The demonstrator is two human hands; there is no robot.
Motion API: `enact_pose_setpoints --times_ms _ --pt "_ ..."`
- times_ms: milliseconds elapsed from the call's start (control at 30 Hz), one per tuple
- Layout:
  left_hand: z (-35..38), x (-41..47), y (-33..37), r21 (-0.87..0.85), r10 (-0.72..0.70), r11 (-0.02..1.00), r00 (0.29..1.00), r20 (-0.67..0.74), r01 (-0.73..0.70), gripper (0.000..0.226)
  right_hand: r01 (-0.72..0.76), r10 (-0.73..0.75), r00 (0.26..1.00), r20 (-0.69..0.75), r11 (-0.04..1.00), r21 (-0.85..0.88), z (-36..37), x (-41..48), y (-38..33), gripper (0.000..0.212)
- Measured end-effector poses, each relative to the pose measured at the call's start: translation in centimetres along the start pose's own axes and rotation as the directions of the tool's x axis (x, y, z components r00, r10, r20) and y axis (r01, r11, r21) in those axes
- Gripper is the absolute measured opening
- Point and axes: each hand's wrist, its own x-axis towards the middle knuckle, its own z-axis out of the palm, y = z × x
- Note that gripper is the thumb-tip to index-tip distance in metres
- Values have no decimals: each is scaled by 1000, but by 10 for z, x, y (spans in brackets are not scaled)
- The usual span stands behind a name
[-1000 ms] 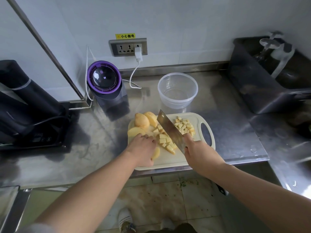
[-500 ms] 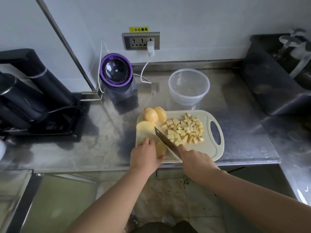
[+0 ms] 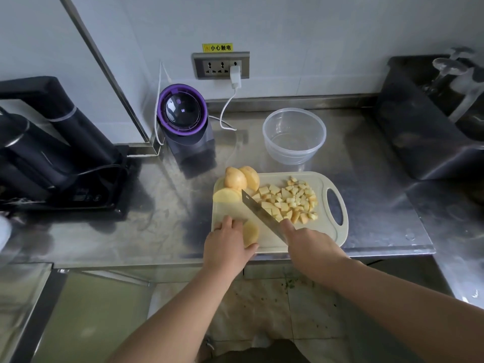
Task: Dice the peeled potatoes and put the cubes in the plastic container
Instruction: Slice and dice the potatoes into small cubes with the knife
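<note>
The dicing step is in hand; the transfer to the container is not yet begun. A potato piece (image 3: 251, 233) is held down at the near left part of the cutting board (image 3: 324, 183) by the left hand (image 3: 226, 246). Its fingers are curled over the top of the piece and the thumb is pressed against the near side, so the piece is gripped. The knife (image 3: 262, 217) is held by the right hand (image 3: 311, 247), with the fingers closed round the handle — the handle itself is hidden under the hand. The blade is set diagonally across the board, just beside the held piece on its right. Whether the edge touches the board cannot be told.

A heap of cubes (image 3: 290, 201) is gathered on the right half of the board, beyond the blade. Some potato halves (image 3: 237, 179) are lying at the far left corner, not yet cut. The plastic container (image 3: 294, 150) is placed on the counter (image 3: 379, 205) just behind the board, and no cube is seen inside it.

For the next move, it is judged that the blade must be brought over the held piece and pressed down in even slices, with the left fingers kept back from the edge. The piece is rounded and probably wet — it could slip sideways, so a flat face should be put down first.
</note>
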Motion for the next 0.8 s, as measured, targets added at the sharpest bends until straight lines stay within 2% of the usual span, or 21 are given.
enact_pose_setpoints --times_ms 100,200,400,633,800 --pt "2 -5 -3 -72 123 989 990 -66 -128 45 23 -22 1000 16 999 -34 2 -6 -3 43" --pt "6 -8 -7 -54 228 971 970 -88 -233 35 47 -46 999 17 997 -62 5 -7 -6 48" --pt "13 -6 -12 -4 292 956 948 -124 -294 14 73 -72 997 19 995 -73 10 -6 -10 49" --pt "17 -4 -14 77 348 937 924 -156 -340 26 82 -78 996 38 993 -89 17 -3 -13 50" --pt "22 -4 -17 73 362 932 916 -171 -354 32 97 -92 994 59 990 -101 19 -1 -14 52"
